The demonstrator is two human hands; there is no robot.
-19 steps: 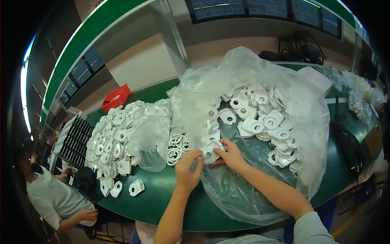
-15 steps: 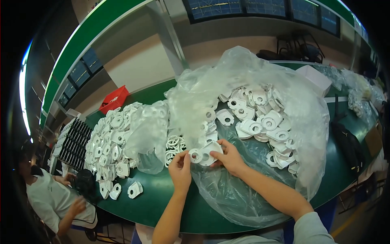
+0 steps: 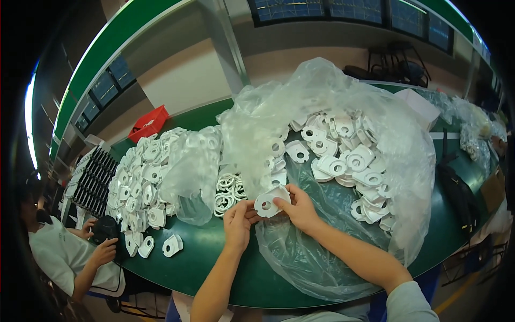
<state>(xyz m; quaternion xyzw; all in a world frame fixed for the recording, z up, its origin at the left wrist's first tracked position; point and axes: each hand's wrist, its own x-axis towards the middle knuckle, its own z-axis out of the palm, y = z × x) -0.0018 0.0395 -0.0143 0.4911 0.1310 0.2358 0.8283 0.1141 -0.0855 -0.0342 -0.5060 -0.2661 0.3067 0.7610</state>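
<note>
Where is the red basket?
In the head view, the red basket sits far left at the back of the green table, behind the pile of white parts.

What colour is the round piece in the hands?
White plastic piece, clearest in the head view.

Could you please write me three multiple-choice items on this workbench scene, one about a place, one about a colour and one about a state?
1. Where does the red bin sit?
A. at the table's far left
B. inside the clear bag
C. under the right hand

2. What colour is the table?
A. blue
B. green
C. yellow

3. How is the white plastic part held?
A. lying loose on the table
B. in the left hand alone
C. between both hands

Answers:
1. A: it stands beyond the left pile of white parts.
2. B: its bare surface is green.
3. C: the left hand and right hand both pinch it, above the clear plastic bag.
</note>
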